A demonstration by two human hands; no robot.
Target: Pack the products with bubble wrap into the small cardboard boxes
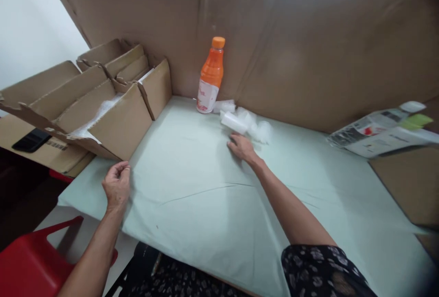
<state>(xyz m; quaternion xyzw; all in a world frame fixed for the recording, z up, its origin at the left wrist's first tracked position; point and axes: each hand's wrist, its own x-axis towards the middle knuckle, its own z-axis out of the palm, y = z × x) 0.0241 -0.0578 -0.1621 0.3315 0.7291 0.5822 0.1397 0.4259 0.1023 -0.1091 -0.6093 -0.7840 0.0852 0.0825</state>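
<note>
My right hand [242, 147] reaches over the pale green cloth, palm down, its fingers loosely spread and nothing visible in them. Just beyond its fingertips lies a small white roll [234, 122], with more crumpled white translucent wrapping [262, 131] beside it. An orange drink bottle [210, 77] with an orange cap stands upright behind the rolls, near the cardboard wall. My left hand [117, 185] is at the cloth's left edge, fingers curled in with thumb against them. It is close to the lower corner of a cardboard box [120, 121], and nothing shows in its grip.
Several open cardboard boxes [156, 89] line the left side, some with white plastic inside. A black phone [31, 140] lies on a cardboard box. At right, a clear plastic package [368, 128] rests near cardboard [411, 182]. A red stool [37, 260] is at lower left.
</note>
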